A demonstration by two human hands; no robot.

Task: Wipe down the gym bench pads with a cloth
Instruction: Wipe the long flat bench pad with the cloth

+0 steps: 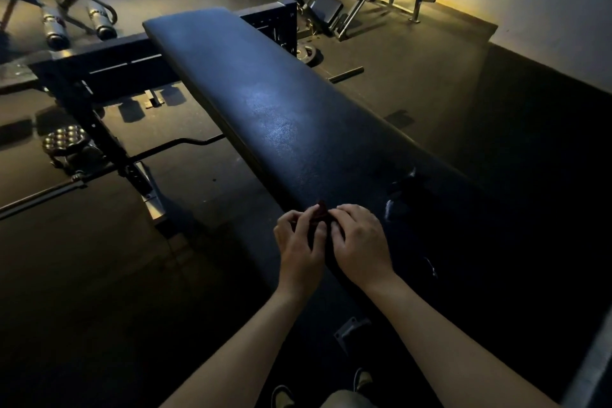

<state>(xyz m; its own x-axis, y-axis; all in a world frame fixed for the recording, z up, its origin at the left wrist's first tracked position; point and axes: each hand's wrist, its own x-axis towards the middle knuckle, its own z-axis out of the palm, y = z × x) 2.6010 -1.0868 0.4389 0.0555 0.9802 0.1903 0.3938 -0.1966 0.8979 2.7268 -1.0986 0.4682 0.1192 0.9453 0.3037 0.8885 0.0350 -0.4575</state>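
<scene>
Head-worn view, down along bench [281, 103] (near)

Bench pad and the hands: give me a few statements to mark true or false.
1. The left hand and right hand both pinch the cloth. True.
2. The cloth lies at the far end of the pad. False: it is at the near end, in the hands.
3. The pad has tears near its right edge. True.
4. The pad is bright red. False: it is dark, near black.
</scene>
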